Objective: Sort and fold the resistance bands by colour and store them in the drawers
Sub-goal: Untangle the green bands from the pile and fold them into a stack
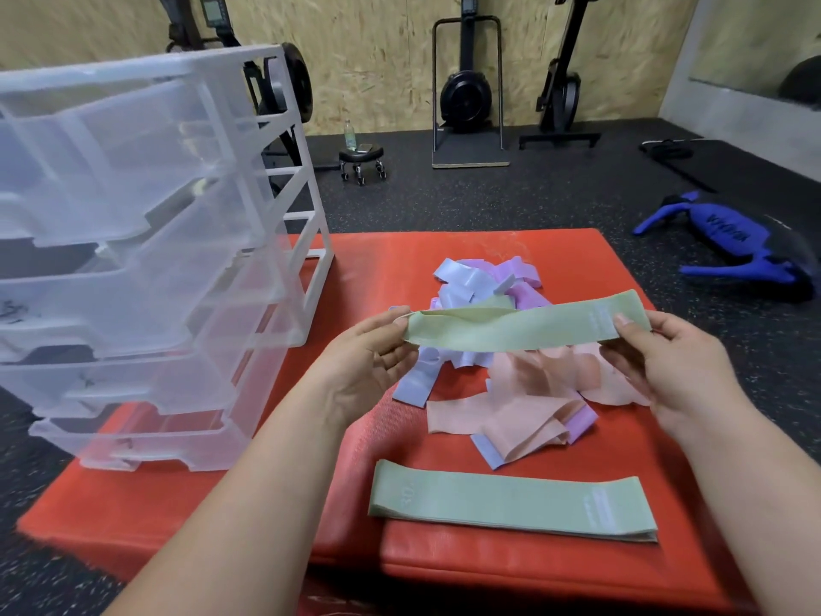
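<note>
A light green resistance band (pixel 515 327) is stretched flat in the air between my two hands. My left hand (pixel 371 364) pinches its left end and my right hand (pixel 662 362) pinches its right end. Below it, near me on the red mat (pixel 284 495), lies a flat stack of green bands (pixel 511 502). Behind my hands is a loose pile of peach bands (pixel 524 406), pale blue bands (pixel 462 284) and lilac bands (pixel 520 271). A clear plastic drawer unit (pixel 146 260) stands on the mat's left side, its drawers pulled partly out.
The mat lies on dark rubber gym flooring. A blue bag (pixel 733 242) lies on the floor at the right. Rowing machines (pixel 466 86), a small wheeled stool (pixel 362 160) and a bottle stand by the chipboard wall behind.
</note>
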Demonstrator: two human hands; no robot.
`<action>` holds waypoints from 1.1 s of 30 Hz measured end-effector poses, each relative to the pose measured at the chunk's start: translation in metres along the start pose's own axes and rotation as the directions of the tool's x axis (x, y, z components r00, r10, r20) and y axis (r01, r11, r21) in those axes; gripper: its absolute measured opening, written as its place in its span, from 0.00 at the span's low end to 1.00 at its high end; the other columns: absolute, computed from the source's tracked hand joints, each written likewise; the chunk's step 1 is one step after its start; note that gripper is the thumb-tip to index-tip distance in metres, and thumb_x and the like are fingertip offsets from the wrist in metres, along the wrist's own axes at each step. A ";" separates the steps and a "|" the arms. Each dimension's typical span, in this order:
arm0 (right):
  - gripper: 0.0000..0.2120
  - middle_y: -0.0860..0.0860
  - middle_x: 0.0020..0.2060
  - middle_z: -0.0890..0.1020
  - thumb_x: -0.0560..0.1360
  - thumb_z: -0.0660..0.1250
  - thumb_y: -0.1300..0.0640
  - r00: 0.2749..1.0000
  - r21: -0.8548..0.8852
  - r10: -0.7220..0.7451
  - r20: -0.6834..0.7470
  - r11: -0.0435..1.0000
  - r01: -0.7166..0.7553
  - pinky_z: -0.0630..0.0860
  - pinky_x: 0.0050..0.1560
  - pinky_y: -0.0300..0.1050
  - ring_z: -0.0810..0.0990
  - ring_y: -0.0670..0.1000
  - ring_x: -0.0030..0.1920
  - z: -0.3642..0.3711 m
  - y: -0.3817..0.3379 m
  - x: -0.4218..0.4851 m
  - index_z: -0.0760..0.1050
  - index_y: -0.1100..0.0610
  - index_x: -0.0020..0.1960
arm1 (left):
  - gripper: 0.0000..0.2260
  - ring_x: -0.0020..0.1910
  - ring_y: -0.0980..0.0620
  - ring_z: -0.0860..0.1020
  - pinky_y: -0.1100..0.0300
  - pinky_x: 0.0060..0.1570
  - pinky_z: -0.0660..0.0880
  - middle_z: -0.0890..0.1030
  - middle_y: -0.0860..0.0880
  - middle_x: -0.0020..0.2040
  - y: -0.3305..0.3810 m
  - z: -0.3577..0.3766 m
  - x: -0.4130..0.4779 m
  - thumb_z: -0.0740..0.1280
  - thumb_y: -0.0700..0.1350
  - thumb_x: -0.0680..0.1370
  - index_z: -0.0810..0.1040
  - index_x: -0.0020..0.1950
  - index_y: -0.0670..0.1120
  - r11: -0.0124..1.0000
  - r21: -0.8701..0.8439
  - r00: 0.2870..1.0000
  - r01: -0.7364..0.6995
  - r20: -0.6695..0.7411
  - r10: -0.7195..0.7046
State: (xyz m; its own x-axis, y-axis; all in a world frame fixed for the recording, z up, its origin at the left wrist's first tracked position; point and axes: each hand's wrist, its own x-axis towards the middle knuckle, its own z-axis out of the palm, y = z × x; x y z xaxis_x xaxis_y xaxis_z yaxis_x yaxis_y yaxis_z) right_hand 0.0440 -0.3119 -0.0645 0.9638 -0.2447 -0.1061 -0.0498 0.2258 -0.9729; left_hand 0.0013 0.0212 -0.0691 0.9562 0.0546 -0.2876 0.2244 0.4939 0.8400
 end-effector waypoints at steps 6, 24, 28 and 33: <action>0.11 0.56 0.52 0.87 0.81 0.69 0.61 0.999 0.077 0.045 0.029 0.996 -0.047 0.85 0.44 0.40 0.88 0.47 0.46 -0.002 0.006 -0.006 0.79 0.61 0.64 | 0.16 0.47 0.48 0.85 0.56 0.53 0.82 0.86 0.43 0.56 0.006 0.001 -0.018 0.72 0.40 0.81 0.82 0.68 0.42 1.000 -0.008 0.998 -0.022 0.057 0.022; 0.12 0.58 0.52 0.86 0.82 0.68 0.62 0.993 0.036 0.113 0.041 0.993 -0.114 0.85 0.46 0.41 0.87 0.48 0.44 -0.012 0.005 -0.039 0.77 0.62 0.64 | 0.08 0.46 0.44 0.87 0.52 0.52 0.84 0.86 0.41 0.51 -0.003 0.011 -0.053 0.66 0.38 0.81 0.78 0.59 0.39 0.991 -0.105 0.997 0.077 0.020 -0.075; 0.14 0.58 0.52 0.86 0.82 0.68 0.63 0.993 0.050 0.112 0.023 0.992 -0.113 0.85 0.47 0.41 0.86 0.51 0.48 -0.013 0.003 -0.038 0.76 0.64 0.67 | 0.12 0.48 0.45 0.86 0.52 0.56 0.82 0.86 0.39 0.51 -0.005 0.006 -0.051 0.67 0.38 0.84 0.82 0.66 0.44 0.993 0.109 0.998 -0.052 0.037 0.049; 0.14 0.59 0.53 0.85 0.82 0.68 0.63 0.995 0.047 0.097 0.017 0.994 -0.098 0.85 0.47 0.41 0.84 0.51 0.47 -0.015 0.001 -0.033 0.76 0.64 0.67 | 0.09 0.51 0.47 0.88 0.55 0.53 0.83 0.88 0.40 0.53 -0.009 0.002 -0.048 0.70 0.40 0.83 0.84 0.61 0.39 0.922 0.369 0.993 -0.119 0.039 0.112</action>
State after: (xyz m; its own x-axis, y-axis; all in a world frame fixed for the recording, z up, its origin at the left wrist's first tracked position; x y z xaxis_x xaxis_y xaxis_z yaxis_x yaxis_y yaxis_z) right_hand 0.0080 -0.3175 -0.0649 0.9586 -0.2056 -0.1970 -0.1319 0.2926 -0.9471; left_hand -0.0461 0.0119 -0.0620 0.9819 0.0756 -0.1734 0.1629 0.1287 0.9782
